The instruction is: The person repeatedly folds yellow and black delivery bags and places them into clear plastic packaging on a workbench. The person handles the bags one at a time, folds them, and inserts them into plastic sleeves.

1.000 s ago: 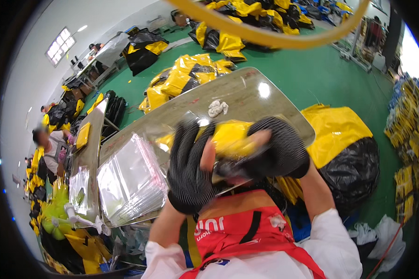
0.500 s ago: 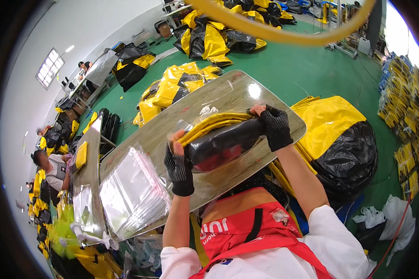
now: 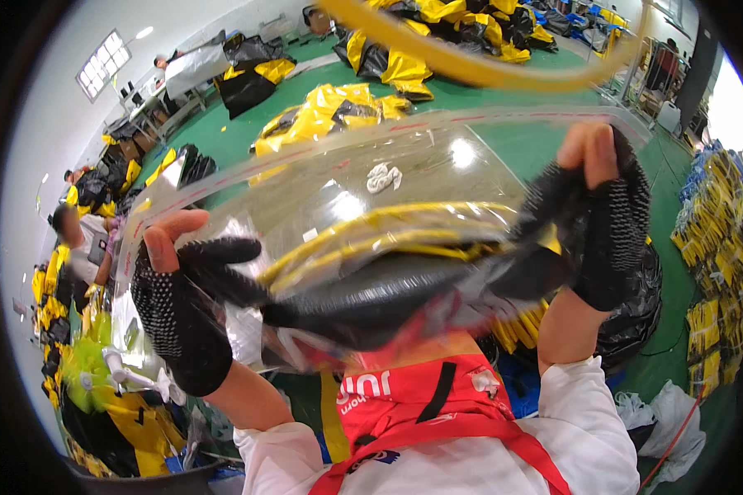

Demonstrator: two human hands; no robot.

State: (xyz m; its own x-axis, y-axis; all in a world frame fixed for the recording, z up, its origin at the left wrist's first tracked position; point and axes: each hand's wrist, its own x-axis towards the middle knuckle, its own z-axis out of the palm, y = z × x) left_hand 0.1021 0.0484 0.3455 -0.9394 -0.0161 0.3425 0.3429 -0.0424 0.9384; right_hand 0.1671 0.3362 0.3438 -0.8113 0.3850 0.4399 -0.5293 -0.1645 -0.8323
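Observation:
A clear plastic bag (image 3: 437, 142) with a red-marked upper edge is held up above the table, stretched wide between both hands. Inside sits a folded yellow and black bundle (image 3: 388, 285), glossy like coated fabric; its lower part is blurred. My left hand (image 3: 182, 305), in a black dotted glove with bare fingertips, pinches the bag's left side. At the right, my right hand (image 3: 607, 223), gloved the same way, grips the other side with its fingertips bent over the edge. Through the film shows a crumpled white scrap (image 3: 383, 178) on the table (image 3: 437, 165).
Flat clear bags lie on the table's left part, mostly hidden by my left hand. Yellow and black bundles (image 3: 330, 107) rest on the green floor beyond. A tall stack (image 3: 718, 247) stands at the right. A green fan (image 3: 87, 371) and another person (image 3: 82, 239) are at the left.
The bundle has come up off the table toward me, and my hands have spread apart. The clear bag is now pulled wide around it, its marked edge stretched above.

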